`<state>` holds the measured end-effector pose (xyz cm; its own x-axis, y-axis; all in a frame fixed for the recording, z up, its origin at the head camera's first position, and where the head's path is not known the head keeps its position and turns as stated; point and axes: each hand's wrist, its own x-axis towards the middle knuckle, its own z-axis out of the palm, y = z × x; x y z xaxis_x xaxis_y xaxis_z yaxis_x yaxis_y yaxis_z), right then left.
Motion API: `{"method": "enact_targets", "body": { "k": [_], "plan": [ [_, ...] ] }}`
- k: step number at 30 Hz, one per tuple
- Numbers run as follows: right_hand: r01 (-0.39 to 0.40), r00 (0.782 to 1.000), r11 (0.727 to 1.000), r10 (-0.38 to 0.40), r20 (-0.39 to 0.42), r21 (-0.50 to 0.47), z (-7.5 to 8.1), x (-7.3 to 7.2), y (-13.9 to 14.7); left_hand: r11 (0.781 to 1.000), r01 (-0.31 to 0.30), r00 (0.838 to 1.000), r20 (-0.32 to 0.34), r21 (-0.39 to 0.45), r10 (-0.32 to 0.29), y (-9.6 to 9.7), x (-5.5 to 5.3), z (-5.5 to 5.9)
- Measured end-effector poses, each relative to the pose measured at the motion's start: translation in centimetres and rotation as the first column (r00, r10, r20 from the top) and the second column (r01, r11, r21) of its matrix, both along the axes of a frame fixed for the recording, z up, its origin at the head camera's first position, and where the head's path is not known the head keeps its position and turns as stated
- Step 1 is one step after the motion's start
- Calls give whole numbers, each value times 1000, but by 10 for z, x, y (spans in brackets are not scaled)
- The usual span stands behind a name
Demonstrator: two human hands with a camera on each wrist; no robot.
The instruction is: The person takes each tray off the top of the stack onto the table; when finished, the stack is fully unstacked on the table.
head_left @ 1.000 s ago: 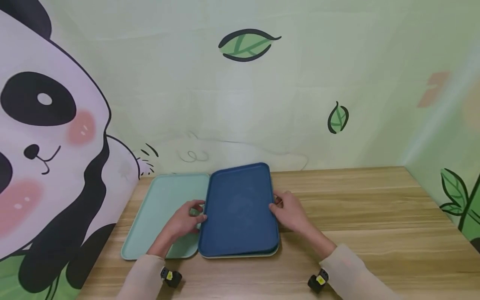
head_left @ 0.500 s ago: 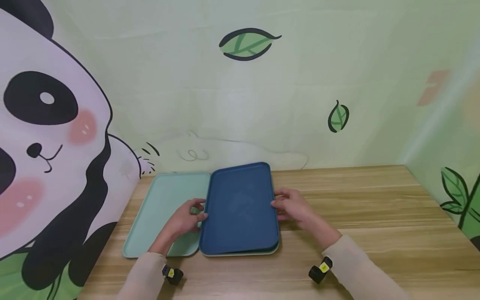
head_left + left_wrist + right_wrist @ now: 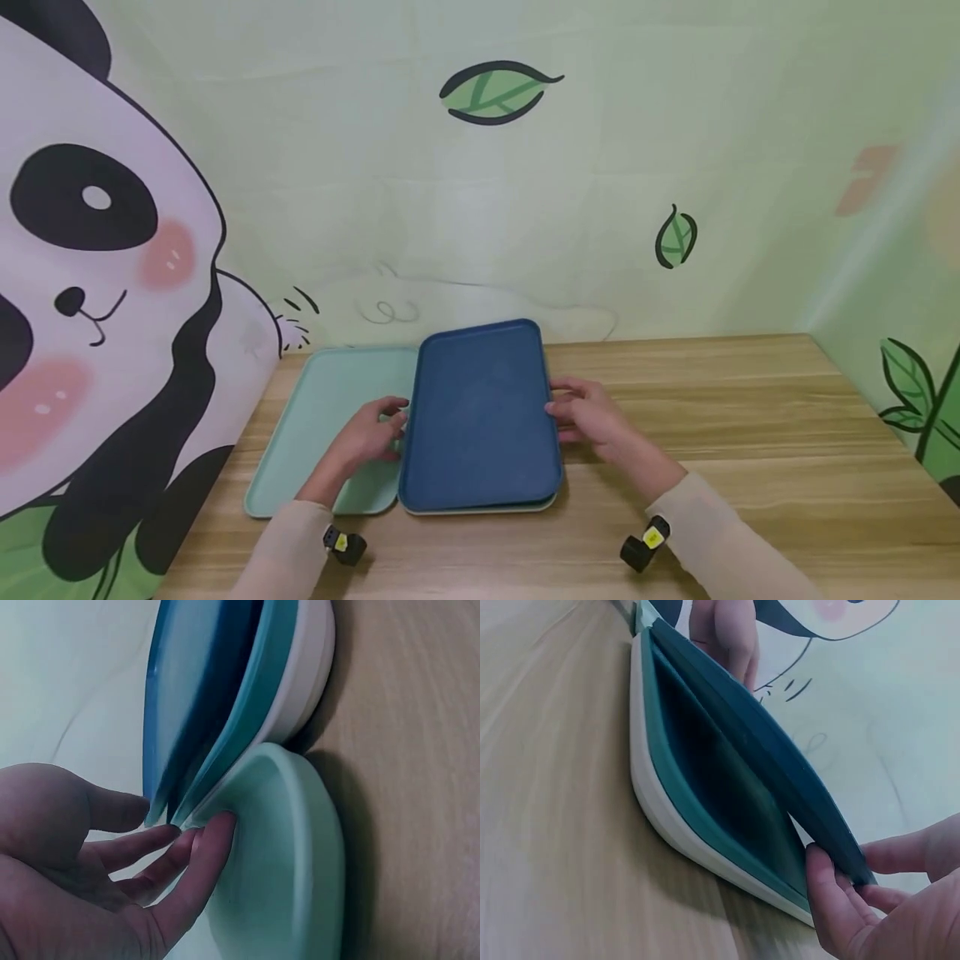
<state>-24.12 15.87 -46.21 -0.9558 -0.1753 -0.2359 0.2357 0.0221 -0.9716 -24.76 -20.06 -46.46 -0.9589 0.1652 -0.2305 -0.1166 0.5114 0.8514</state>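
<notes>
A dark blue tray (image 3: 480,417) lies over a teal tray (image 3: 679,799) and a cream-white tray (image 3: 649,780) in one stack. Its right side is tilted up, leaving a wedge-shaped gap over the teal tray in the right wrist view. My right hand (image 3: 592,417) pinches the blue tray's right edge, thumb above and fingers below. At the left edge, my left hand (image 3: 369,433) has its thumb tip right at the blue rim, its fingers loosely bent over a mint-green tray (image 3: 337,375). That tray lies flat, left of the stack.
The trays rest on a wood-grain table (image 3: 712,417). Behind the table stands a pale green wall (image 3: 337,167) with painted leaves, and a large painted panda (image 3: 112,292) covers the left side. Table surface extends to the right of the stack.
The blue tray's right side has risen and shifted slightly right. My right hand has moved a little right with it, and my left thumb has slipped off the tray's top to its edge.
</notes>
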Motion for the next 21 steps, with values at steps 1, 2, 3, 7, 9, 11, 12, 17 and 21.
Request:
{"method": "enact_targets", "body": {
  "k": [1,2,3,7,9,11,12,17,21],
  "plan": [
    [-7,1000,1000,7,1,0,1,0,3,1000,-2,1000,-4,-10,2,1,1,0],
    [-10,1000,1000,10,3,0,2,0,6,1000,-4,1000,-6,-19,4,1,1,1],
    [-17,1000,1000,17,4,0,4,1,9,999,-6,1000,-14,-37,6,2,1,1],
    [-34,999,999,34,9,-18,11,5,29,993,-20,998,-56,-120,13,6,0,-1],
    [-47,999,998,48,2,-37,14,7,41,988,-36,997,-70,-149,25,7,0,-2],
    [-59,998,997,59,-3,-52,17,8,53,985,-49,996,-76,-163,37,7,0,-3],
    [-65,998,996,65,-8,-54,17,9,59,984,-56,996,-76,-170,43,7,0,-4],
    [-96,995,994,95,-29,-53,19,12,95,979,-60,996,-71,-196,46,7,0,-5],
    [-103,995,994,102,-20,-41,14,14,121,978,-62,997,-55,-198,52,7,-1,-5]
  ]
}}
